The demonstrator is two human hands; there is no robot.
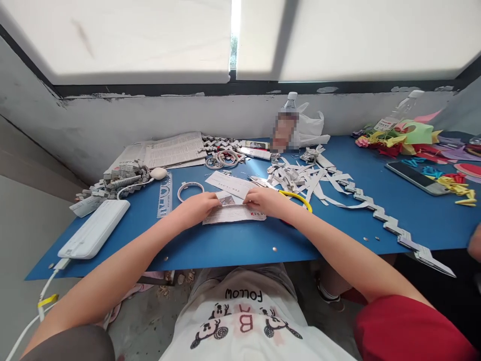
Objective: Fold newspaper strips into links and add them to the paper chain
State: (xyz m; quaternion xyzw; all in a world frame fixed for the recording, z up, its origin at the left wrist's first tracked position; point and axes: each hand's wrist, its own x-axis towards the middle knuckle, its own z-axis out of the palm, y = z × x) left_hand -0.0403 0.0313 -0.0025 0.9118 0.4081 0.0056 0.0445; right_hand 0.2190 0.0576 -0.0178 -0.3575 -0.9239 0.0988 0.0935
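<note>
A piece of printed newspaper (235, 215) lies folded on the blue table in front of me. My left hand (199, 209) pinches its left side, and my right hand (266, 201) has fingers closed on its upper right part. Another newspaper strip (229, 183) lies slanted just behind the folded piece. Beside and partly under my right hand are scissors with a yellow handle (300, 197); the hand and forearm hide part of them. A roll of tape (190, 192) rests just beyond my left hand, with a clear blue ruler (164, 195) to its left.
Cut paper strips (291, 175) are heaped behind my right hand. A folded paper chain (391, 225) runs past the front edge. A white power bank (93, 230), stacked newspapers (173, 150), a bottle (286, 125), a phone (417, 178) and colourful paper pieces (417, 138) lie around.
</note>
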